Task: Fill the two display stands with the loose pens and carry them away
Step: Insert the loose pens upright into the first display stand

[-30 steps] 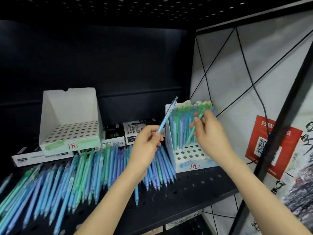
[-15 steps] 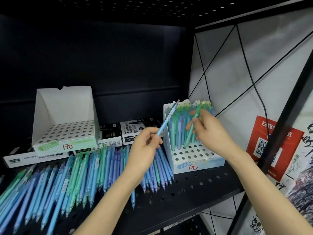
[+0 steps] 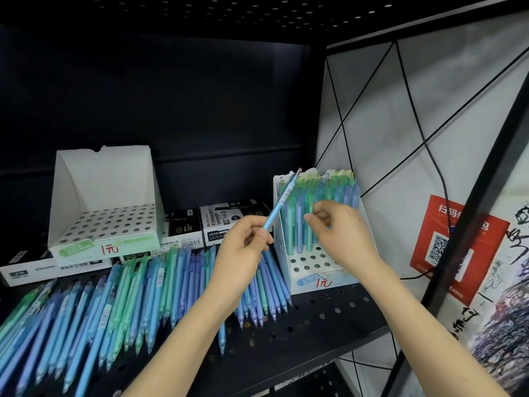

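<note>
Several loose blue, green and purple pens (image 3: 128, 296) lie side by side across the black perforated shelf (image 3: 315, 325). An empty white display stand (image 3: 106, 245) sits at the back left. A second white stand (image 3: 323, 280) at the right is partly filled with upright pens. My left hand (image 3: 243, 259) holds one light blue pen (image 3: 282, 199) tilted up toward that stand. My right hand (image 3: 340, 236) is at the stand's front rows, its fingertips pinching a green pen (image 3: 310, 202) that stands upright in a hole.
Black-and-white marker boxes (image 3: 223, 222) lie behind the loose pens, under and beside the left stand. A white wall panel with a red QR poster (image 3: 455, 245) and a black cable is on the right. A black shelf post (image 3: 469, 202) slants in front of it.
My right hand has brought its green pen from a slant down to upright in the right stand. My left hand has kept the blue pen raised.
</note>
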Available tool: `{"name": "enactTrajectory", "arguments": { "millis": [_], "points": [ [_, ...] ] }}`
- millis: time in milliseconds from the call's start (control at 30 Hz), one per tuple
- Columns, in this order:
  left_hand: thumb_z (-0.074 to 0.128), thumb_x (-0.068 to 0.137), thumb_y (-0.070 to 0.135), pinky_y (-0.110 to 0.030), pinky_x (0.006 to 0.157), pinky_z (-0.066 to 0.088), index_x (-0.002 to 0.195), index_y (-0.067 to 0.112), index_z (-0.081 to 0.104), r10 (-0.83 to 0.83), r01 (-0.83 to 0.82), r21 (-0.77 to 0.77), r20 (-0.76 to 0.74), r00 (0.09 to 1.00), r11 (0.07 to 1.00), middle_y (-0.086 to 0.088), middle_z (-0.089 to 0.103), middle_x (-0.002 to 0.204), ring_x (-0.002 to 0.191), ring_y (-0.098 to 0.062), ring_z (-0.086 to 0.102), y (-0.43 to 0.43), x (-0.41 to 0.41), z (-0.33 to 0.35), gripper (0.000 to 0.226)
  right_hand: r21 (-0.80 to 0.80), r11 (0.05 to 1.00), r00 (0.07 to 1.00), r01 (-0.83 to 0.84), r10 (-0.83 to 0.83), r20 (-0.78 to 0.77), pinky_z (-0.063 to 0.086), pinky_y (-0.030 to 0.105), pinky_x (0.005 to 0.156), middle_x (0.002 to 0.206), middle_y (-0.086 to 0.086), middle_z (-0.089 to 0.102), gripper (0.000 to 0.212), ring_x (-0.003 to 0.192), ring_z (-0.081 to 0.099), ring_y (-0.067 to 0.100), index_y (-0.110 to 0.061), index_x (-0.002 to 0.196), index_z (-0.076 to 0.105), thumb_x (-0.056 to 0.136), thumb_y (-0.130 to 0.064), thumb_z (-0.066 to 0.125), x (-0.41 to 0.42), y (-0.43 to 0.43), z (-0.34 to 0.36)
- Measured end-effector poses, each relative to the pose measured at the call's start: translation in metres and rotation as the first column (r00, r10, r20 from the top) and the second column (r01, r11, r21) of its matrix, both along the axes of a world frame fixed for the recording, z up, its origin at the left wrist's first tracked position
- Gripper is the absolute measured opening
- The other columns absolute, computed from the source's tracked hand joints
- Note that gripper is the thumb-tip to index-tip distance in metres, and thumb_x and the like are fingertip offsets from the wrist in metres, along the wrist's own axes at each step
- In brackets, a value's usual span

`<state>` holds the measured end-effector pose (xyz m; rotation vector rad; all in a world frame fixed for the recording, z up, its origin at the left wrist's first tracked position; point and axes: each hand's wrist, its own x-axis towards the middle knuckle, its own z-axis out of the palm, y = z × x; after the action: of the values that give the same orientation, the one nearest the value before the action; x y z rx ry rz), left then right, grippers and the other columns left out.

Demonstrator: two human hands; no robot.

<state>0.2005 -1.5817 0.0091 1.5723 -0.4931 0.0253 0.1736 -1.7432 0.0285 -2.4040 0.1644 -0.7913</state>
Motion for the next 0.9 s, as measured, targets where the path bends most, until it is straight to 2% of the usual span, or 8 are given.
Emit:
{"name": "enactTrajectory", "arguments": {
  "millis": [133,200,300,367,500,600,733,900],
  "points": [
    [0.046,0.095,0.007,-0.015,0.062,0.043,0.096,0.022,0.060,-0.042,0.042,-0.013,0.003,0.999,0.999,0.009,0.059,0.072,0.064,0.002,0.052,-0.001,-0.002,0.001,0.020,0.044,0.995,0.977,0.090,-0.097,0.188,0.044,0.019,0.067,0.081,-0.011,0.062,0.026,0.071,0.056,0.006,-0.017,0.106,0.064,0.088,-0.034,0.060,-0.009,0.005,0.002],
    [0.049,0.094,0.009,-0.015,0.065,0.043,0.097,0.022,0.061,-0.071,0.070,0.010,0.050,0.996,0.997,0.010,0.060,0.074,0.065,0.002,0.053,-0.001,-0.003,0.001,0.019,0.202,0.978,0.968,-0.050,-0.002,0.249,0.042,0.010,0.063,0.079,-0.012,0.064,0.021,0.072,0.057,0.002,-0.021,0.097,0.067,0.086,-0.037,0.060,-0.016,0.010,0.006],
    [0.054,0.091,0.011,-0.015,0.069,0.044,0.100,0.023,0.063,-0.128,0.114,0.105,0.131,0.983,0.988,0.007,0.062,0.083,0.074,0.000,0.057,-0.002,-0.005,0.000,0.017,0.454,0.850,0.955,-0.266,0.167,0.245,0.042,0.011,0.051,0.069,-0.003,0.063,0.013,0.057,0.055,0.000,-0.018,0.081,0.067,0.088,-0.026,0.060,-0.024,0.017,0.013],
    [0.057,0.090,0.014,-0.016,0.073,0.047,0.101,0.027,0.064,-0.135,0.110,0.154,0.163,0.977,0.982,0.007,0.065,0.088,0.082,-0.001,0.059,-0.003,-0.006,-0.001,0.018,0.542,0.787,0.952,-0.294,0.188,0.243,0.043,0.013,0.047,0.065,0.002,0.062,0.014,0.048,0.053,0.001,-0.013,0.079,0.066,0.089,-0.020,0.059,-0.028,0.014,0.015],
    [0.056,0.091,0.016,-0.009,0.077,0.044,0.111,0.031,0.061,-0.043,-0.010,0.215,0.244,0.969,0.977,0.011,0.062,0.099,0.088,0.005,0.054,-0.003,-0.003,-0.006,0.025,0.589,0.766,0.955,-0.257,0.108,0.275,0.053,0.018,0.055,0.077,0.005,0.063,0.009,0.058,0.059,0.008,-0.015,0.088,0.061,0.092,-0.016,0.053,-0.033,-0.008,0.024],
    [0.054,0.092,0.019,-0.003,0.077,0.040,0.123,0.029,0.054,0.015,-0.090,0.274,0.265,0.964,0.958,0.012,0.057,0.113,0.097,0.006,0.052,-0.004,0.003,-0.011,0.033,0.492,0.852,0.963,-0.178,0.047,0.266,0.057,0.025,0.062,0.088,0.009,0.065,0.008,0.068,0.063,0.015,-0.019,0.092,0.054,0.094,-0.012,0.050,-0.032,-0.026,0.027],
    [0.049,0.095,0.022,0.001,0.080,0.035,0.135,0.027,0.045,0.000,-0.110,0.365,0.289,0.957,0.925,0.013,0.049,0.127,0.111,0.000,0.048,-0.008,0.007,-0.015,0.041,0.182,0.983,0.994,-0.034,0.014,0.108,0.054,0.047,0.074,0.086,0.007,0.063,0.010,0.076,0.063,0.024,-0.016,0.103,0.051,0.094,-0.019,0.051,-0.024,-0.034,0.020],
    [0.045,0.097,0.023,-0.018,0.097,0.033,0.141,0.026,0.037,-0.051,-0.084,0.430,0.294,0.954,0.899,0.011,0.042,0.137,0.124,-0.006,0.041,-0.008,0.007,-0.017,0.045,0.057,0.998,0.999,-0.039,0.041,-0.031,0.053,0.051,0.072,0.086,0.016,0.062,0.024,0.079,0.062,0.032,-0.008,0.115,0.050,0.094,-0.020,0.049,-0.012,-0.034,0.016]
  ]
}}
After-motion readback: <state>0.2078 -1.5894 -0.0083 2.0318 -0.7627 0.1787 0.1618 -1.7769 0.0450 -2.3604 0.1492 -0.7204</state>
